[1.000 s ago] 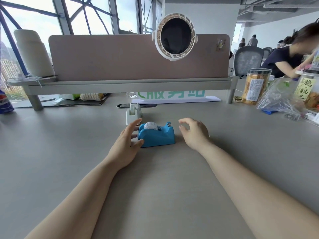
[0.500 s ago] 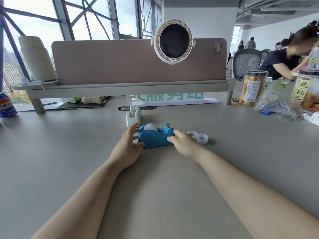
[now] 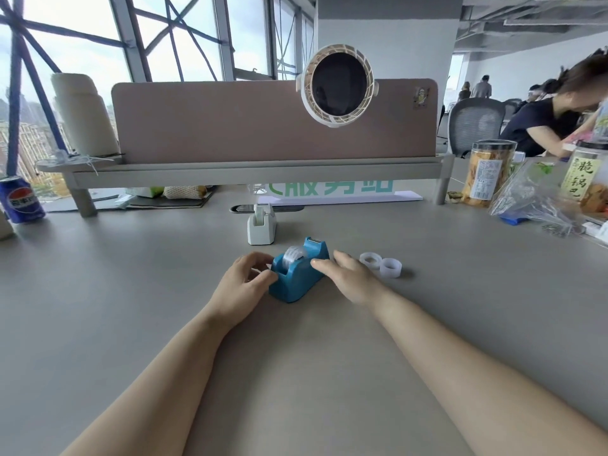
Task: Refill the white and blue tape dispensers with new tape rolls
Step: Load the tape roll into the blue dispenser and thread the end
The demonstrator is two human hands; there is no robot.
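Observation:
A blue tape dispenser (image 3: 297, 279) stands on the grey desk, turned at an angle, with a clear tape roll (image 3: 293, 255) seated in its slot. My left hand (image 3: 241, 286) grips its near left end, thumb and fingers on the casing. My right hand (image 3: 350, 278) presses its fingers against the dispenser's right side. A white tape dispenser (image 3: 262, 225) stands just behind it, with a roll showing at its top. Two small clear tape rolls (image 3: 380, 264) lie on the desk to the right of my right hand.
A shelf with a brown partition (image 3: 263, 126) and a round fan (image 3: 338, 85) spans the back. A cola can (image 3: 20, 199) is far left. Snack jars (image 3: 487, 174) and a plastic bag (image 3: 539, 199) crowd the right, where a person sits.
The blue dispenser has been rotated from side-on to angled, its cutter end pointing away. My right hand came in onto its right side, uncovering the two loose rolls.

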